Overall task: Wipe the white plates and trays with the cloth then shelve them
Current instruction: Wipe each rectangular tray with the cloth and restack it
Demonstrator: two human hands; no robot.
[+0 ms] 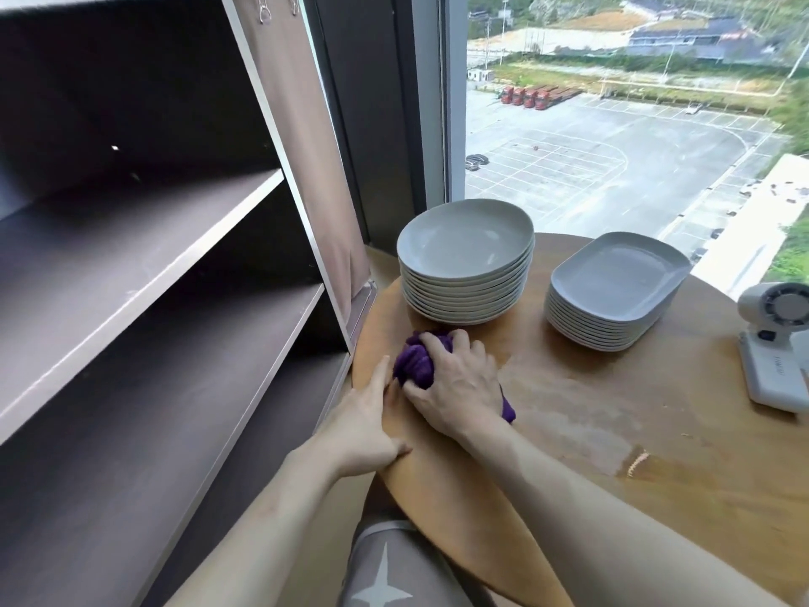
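A tall dark shelving unit (144,238) with pale-edged boards filled the left side of the room, its open front turned towards the person. At the far right a big window (613,146) looked down on a car park, and a brownish curtain (306,146) hung between the unit and the glass. A round wooden table (613,431) stood near the window, its left edge just beside the unit's frame.

At the far side of the table sat a stack of white rounded plates (464,265). To its right, a little apart, stood a lower stack of white rectangular trays (613,291). A small white fan (775,343) stood at the table's right edge.

The person's bare forearms reached in from the near side, over a knee in grey fabric with a white star (381,571). The right hand (455,383) lay on the tabletop just in front of the plates, its fingers curled tight round a bunched purple cloth (413,361). One end of the cloth poked out by the wrist. The left hand (367,422) rested on the table's left rim, fingers fairly straight and holding nothing. Its thumb lay on the wood and its forefinger pointed along the edge, just beside the cloth.
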